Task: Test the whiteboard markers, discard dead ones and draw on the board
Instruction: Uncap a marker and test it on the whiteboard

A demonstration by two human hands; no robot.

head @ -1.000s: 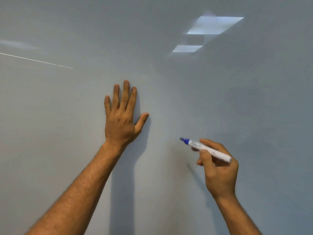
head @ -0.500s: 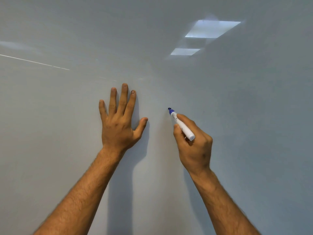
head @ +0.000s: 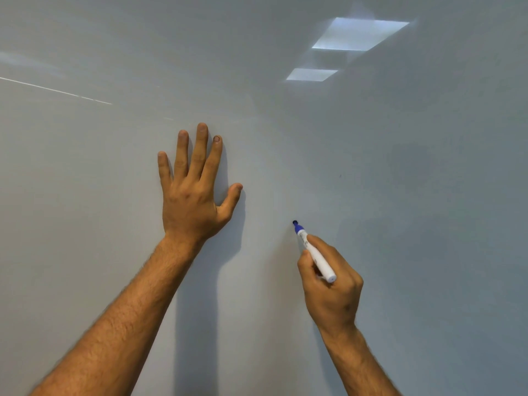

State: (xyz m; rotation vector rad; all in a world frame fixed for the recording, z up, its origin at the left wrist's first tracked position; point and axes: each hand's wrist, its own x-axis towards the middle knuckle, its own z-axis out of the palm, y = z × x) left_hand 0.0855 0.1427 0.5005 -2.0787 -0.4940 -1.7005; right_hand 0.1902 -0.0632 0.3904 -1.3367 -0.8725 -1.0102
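The whiteboard (head: 400,224) fills the whole view, pale grey and glossy. My left hand (head: 191,195) lies flat against it with fingers spread, holding nothing. My right hand (head: 328,287) grips a white marker (head: 315,254) with a blue tip, uncapped. The tip points up and left and sits at the board's surface right of my left thumb. No ink line shows on the board near the tip.
Two bright ceiling-light reflections (head: 357,34) sit at the upper right of the board. A thin white streak (head: 57,91) runs across the upper left. A tiny dark speck (head: 340,176) marks the board above the marker.
My right hand first swung the marker up and left toward my left thumb, then came down the board. No stroke appeared. My left hand stayed pressed in place.
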